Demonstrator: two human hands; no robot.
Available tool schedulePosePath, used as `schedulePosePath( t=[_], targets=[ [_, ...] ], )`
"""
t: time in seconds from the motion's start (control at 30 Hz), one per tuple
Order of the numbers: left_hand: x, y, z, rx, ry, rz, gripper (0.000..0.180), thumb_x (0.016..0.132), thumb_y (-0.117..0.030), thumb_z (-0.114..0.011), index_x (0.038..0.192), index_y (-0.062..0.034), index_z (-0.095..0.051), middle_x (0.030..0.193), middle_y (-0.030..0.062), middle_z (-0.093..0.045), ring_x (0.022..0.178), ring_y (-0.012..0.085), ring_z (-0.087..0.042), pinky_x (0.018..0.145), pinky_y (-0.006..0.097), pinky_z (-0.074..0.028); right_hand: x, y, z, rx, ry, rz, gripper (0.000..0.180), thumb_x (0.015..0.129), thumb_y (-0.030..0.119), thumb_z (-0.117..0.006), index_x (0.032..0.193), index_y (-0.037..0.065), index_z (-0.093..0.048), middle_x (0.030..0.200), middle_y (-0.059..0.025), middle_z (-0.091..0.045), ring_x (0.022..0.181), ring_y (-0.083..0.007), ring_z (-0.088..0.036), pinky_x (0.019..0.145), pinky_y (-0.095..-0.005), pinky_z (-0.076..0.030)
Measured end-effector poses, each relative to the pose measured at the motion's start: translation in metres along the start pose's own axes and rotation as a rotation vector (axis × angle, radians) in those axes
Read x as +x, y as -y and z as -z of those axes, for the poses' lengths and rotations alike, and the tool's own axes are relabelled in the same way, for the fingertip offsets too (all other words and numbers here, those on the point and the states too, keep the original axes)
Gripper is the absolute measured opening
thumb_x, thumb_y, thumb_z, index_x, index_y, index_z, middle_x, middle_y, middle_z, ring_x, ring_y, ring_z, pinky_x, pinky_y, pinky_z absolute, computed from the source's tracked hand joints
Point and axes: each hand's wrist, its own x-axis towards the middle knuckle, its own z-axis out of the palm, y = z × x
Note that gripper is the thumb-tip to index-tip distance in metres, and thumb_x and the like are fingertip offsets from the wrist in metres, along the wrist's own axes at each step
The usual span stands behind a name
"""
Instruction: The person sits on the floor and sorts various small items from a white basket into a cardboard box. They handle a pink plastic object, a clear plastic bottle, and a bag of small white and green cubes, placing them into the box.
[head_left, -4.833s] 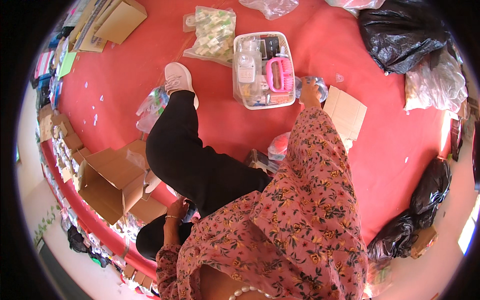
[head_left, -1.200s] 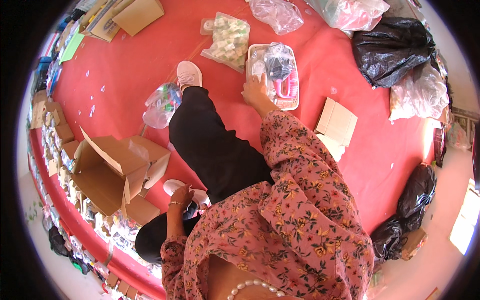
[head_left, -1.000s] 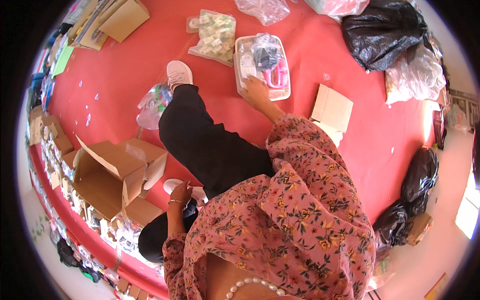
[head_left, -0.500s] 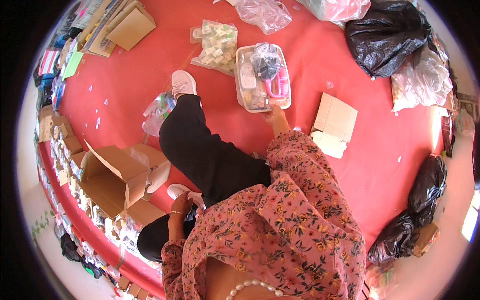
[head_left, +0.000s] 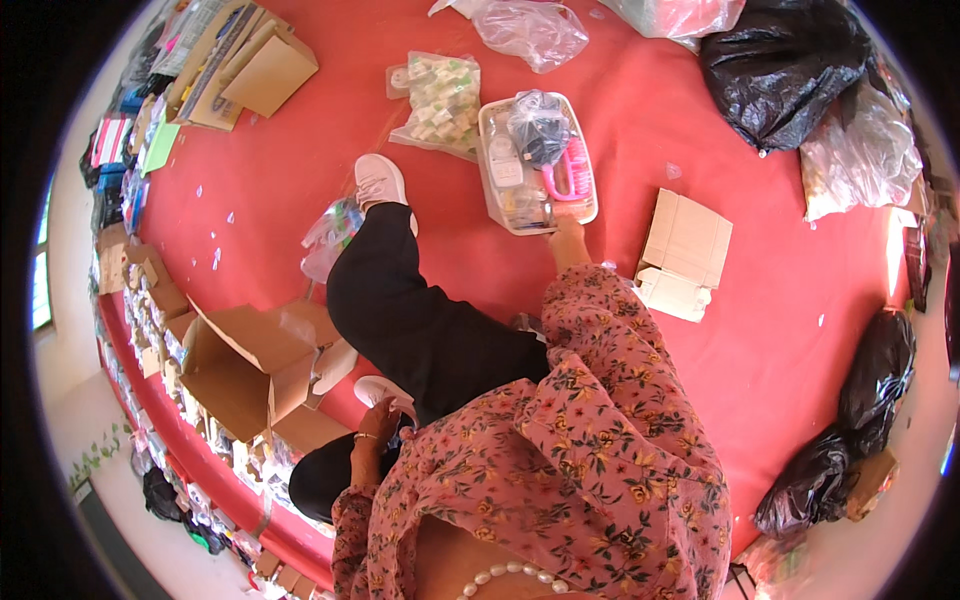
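My right hand (head_left: 567, 228) reaches over the near edge of a white plastic basket (head_left: 594, 197), with its blurred fingertips among the contents. Inside lie a dark item in a clear plastic bag (head_left: 541, 130), a pink thing with a looped handle (head_left: 570, 176), a flat white object (head_left: 507, 172) and small clear packages (head_left: 525, 208). Whether my fingers grip anything there is unclear. My left hand (head_left: 378, 420) hangs low beside my bent leg, close to a pale shoe (head_left: 383, 391); its fingers are not clearly visible.
A bag of small white-and-green pieces (head_left: 440, 105) lies beside the basket. Flattened cardboard (head_left: 685, 250) is at the right, an open carton (head_left: 232, 375) at the left. Black bags (head_left: 785, 75) line the right side. Crumpled plastic (head_left: 332, 238) touches my forward shoe (head_left: 381, 182).
My right hand has gone from the basket's near rim to over its near right corner, fingers inside. The whole view has shifted slightly. My left hand stays by the shoe.
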Motion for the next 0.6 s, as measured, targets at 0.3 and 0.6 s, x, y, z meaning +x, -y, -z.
schedulePosePath(
  t=[0.3,0.6],
  targets=[
    [0.019,0.078,-0.054,0.068,0.04,-0.017,0.032,0.079,-0.021,-0.053,0.105,-0.0025,-0.053,0.097,0.0235,-0.058,0.086,0.0385,-0.058,0.075,0.043,-0.047,-0.055,0.104,0.019,-1.818,1.05,1.422,0.03,0.077,0.001,-0.047,0.106,0.003,-0.055,0.084,-0.0097,-0.062,0.08,-0.0215,-0.059,0.071,-0.0319,-0.047],
    [0.017,-0.002,-0.042,0.189,-0.063,0.153,0.023,0.073,-0.02,-0.055,0.091,-0.007,-0.062,0.08,0.0172,-0.063,0.073,0.0342,-0.061,0.066,0.043,-0.048,-0.027,0.157,0.029,-2.027,0.81,0.938,0.022,0.077,0.012,-0.05,0.096,0.006,-0.06,0.069,-0.0062,-0.058,0.065,-0.0187,-0.054,0.059,-0.0297,-0.042]
  ],
)
